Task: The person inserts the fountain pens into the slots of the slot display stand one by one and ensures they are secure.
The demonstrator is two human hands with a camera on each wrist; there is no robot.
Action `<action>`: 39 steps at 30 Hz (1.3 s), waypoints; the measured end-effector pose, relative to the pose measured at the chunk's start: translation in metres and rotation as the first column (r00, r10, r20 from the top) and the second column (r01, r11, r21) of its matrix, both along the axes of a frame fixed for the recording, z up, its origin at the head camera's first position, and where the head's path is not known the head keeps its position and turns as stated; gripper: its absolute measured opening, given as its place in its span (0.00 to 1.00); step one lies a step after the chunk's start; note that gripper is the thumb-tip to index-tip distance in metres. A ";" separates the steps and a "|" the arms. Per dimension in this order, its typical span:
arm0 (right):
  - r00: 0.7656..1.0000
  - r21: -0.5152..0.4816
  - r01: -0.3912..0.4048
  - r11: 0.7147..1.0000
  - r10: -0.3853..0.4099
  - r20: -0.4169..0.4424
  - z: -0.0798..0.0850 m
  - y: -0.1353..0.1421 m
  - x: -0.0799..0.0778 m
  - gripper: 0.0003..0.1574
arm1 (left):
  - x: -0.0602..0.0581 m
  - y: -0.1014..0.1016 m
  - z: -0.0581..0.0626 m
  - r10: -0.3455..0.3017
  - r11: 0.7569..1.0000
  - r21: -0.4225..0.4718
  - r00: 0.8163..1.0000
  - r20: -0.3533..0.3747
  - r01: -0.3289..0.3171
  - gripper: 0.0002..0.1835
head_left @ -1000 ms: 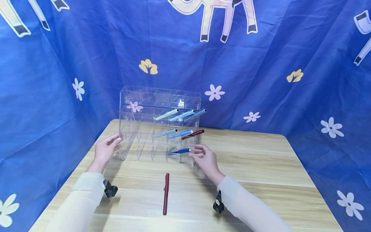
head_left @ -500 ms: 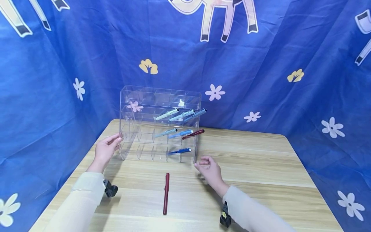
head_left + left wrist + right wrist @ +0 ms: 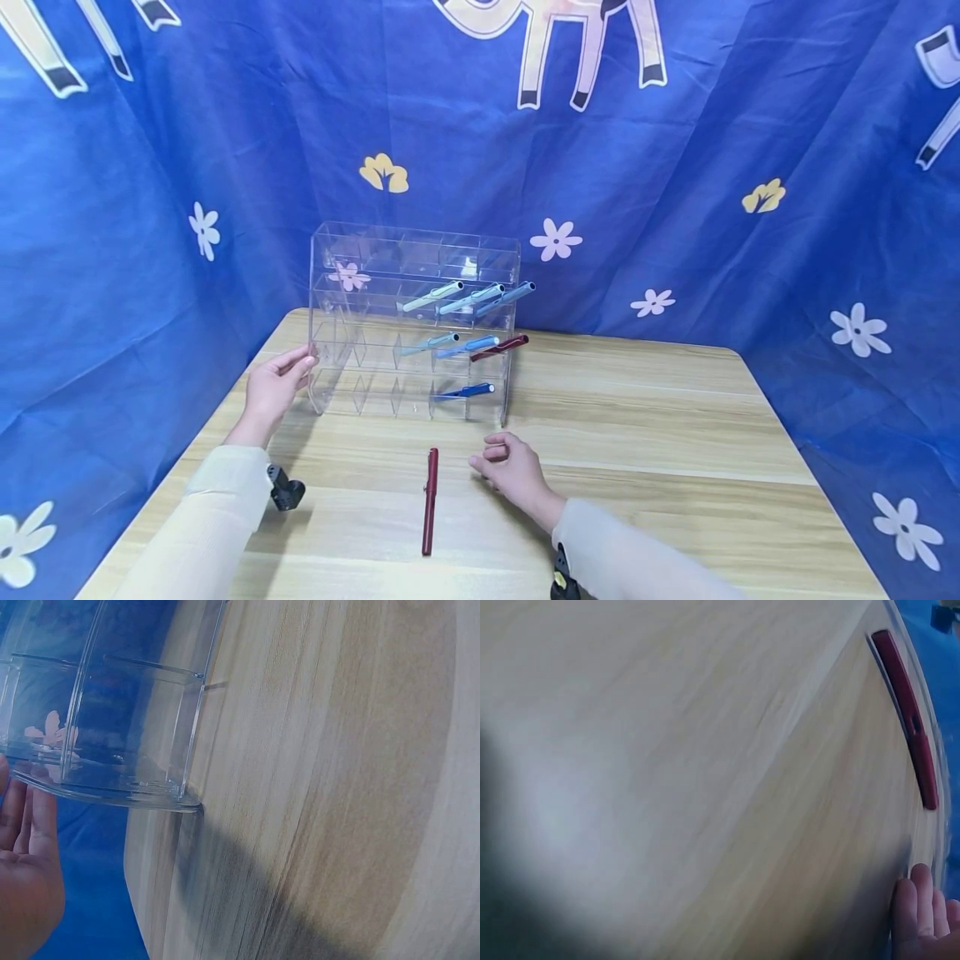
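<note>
A clear acrylic pen rack (image 3: 420, 273) stands on the table, several pens leaning in its right-hand compartments. With thumb and fingers, my left hand (image 3: 272, 393) holds the rack's left side edge; the left wrist view shows its fingers (image 3: 43, 825) against that side panel. My right hand (image 3: 517, 477) is over the table in front of the rack, fingers loosely bent, nothing in them. To its left lies a dark red fountain pen (image 3: 430, 502), apart from the hand. The same red pen (image 3: 907, 712) appears beyond the fingertips in the right wrist view.
In the rack are pale green (image 3: 432, 297), light blue (image 3: 471, 298) and grey-blue (image 3: 506, 298) pens above. Lower sit more blue pens, a dark red pen (image 3: 499, 347) and a dark blue pen (image 3: 465, 392). A blue patterned cloth (image 3: 637, 208) surrounds the wood-grain table (image 3: 660, 467).
My right hand has left the rack's lower right corner and come nearer, then leftward toward the red pen on the table. The left hand and the rack have stayed put.
</note>
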State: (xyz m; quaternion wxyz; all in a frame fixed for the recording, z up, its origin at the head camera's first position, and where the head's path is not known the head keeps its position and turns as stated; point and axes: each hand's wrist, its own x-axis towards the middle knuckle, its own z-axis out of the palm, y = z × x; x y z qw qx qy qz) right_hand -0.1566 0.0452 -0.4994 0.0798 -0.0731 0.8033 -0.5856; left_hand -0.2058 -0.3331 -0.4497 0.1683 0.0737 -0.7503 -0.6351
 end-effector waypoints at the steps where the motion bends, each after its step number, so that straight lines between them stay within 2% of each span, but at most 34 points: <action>1: 1.000 0.006 -0.007 1.000 0.007 0.004 0.001 -0.003 0.001 0.29 | 0.000 0.000 0.000 -0.001 1.000 0.003 1.000 -0.002 0.001 0.26; 12: 0.995 0.085 -0.073 0.994 0.066 0.080 0.008 -0.037 0.007 0.31 | -0.001 0.001 0.001 0.012 1.000 -0.016 1.000 0.002 -0.012 0.26; 21: 0.995 0.193 -0.078 0.978 0.065 0.072 0.014 -0.051 0.009 0.33 | -0.002 0.001 0.000 0.013 1.000 -0.004 1.000 -0.007 -0.013 0.26; 24: 0.996 0.256 -0.075 0.964 0.058 0.070 0.014 -0.054 0.007 0.34 | -0.003 0.001 0.000 0.013 1.000 -0.004 1.000 -0.015 -0.013 0.27; 30: 0.998 0.400 -0.064 0.914 0.049 0.047 0.013 -0.058 0.005 0.35 | -0.004 0.000 -0.001 0.009 1.000 -0.002 1.000 -0.016 -0.009 0.26; 39: 0.999 0.494 -0.047 0.868 0.050 0.007 0.016 -0.065 0.006 0.34 | -0.003 0.000 -0.002 0.003 0.999 0.034 1.000 -0.017 -0.002 0.26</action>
